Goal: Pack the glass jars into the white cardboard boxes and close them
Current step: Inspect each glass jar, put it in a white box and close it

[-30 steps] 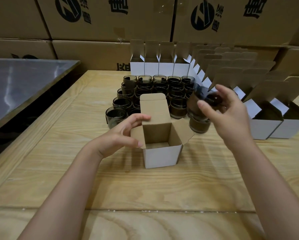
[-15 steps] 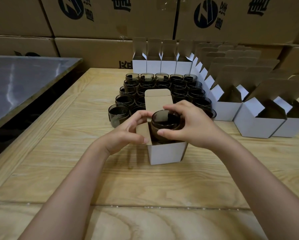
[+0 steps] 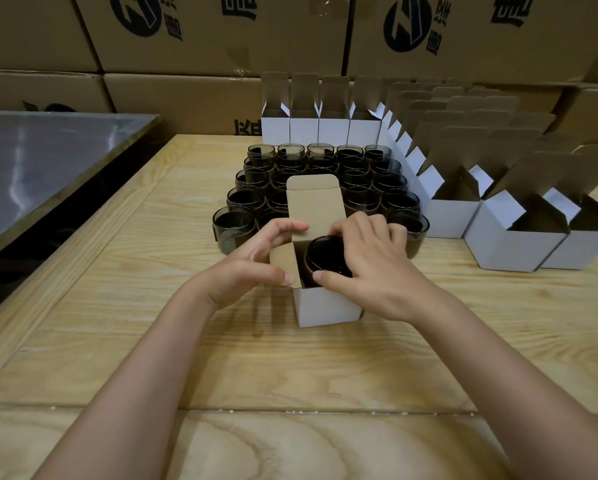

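A small white cardboard box (image 3: 325,308) stands open on the wooden table (image 3: 152,323), its tall lid flap (image 3: 314,206) upright at the back. A dark glass jar (image 3: 325,256) sits in the box's mouth, its rim a little below the top. My right hand (image 3: 370,268) rests over the jar, thumb and fingers on its rim. My left hand (image 3: 252,261) pinches the box's left side flap. Behind the box stand several more dark glass jars (image 3: 325,168) in rows.
Rows of open white boxes (image 3: 519,237) line the back and right of the table. Big brown printed cartons (image 3: 221,29) are stacked behind. A shiny grey metal surface (image 3: 31,168) lies to the left, across a dark gap.
My right hand carried a jar from the right over to the box and has lowered it into the opening. My left hand stayed on the left flap.
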`<state>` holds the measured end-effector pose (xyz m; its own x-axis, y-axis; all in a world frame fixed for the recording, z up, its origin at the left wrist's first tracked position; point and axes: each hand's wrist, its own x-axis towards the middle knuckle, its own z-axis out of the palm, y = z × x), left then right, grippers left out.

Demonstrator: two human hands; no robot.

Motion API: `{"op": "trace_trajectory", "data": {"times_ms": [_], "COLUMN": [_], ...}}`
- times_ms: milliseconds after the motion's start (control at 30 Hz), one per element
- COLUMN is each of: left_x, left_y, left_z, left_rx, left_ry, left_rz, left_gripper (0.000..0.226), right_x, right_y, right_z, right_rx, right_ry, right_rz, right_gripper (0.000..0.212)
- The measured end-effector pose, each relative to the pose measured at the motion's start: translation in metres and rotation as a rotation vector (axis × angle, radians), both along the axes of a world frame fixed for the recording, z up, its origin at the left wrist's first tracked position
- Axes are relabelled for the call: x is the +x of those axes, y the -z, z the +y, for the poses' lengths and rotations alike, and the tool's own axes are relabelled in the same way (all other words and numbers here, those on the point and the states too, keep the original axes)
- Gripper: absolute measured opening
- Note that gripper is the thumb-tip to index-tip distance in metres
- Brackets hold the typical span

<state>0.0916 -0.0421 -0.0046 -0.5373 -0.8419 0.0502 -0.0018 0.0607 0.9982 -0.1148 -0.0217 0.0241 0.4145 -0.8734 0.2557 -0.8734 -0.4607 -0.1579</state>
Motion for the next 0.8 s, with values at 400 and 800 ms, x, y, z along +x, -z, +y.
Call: {"op": "trace_trajectory", "data": {"times_ms": [400, 800], "left_x": [-0.001, -0.002], "left_y": [0.001, -0.001], "left_z": [0.000, 0.001], "left_rx": [-0.004, -0.017], "left_ry": [-0.005, -0.017], "left_rz": [0.000, 0.006], "left_gripper": [0.077, 0.076], "right_x": [0.004, 0.015], "right_y": [-0.002, 0.002], "right_z": [0.008, 0.009], "right_rx": [0.069, 0.132], "right_ry": [0.016, 0.180], "right_rz": [0.043, 0.003], "right_gripper": [0.047, 0.032]}}
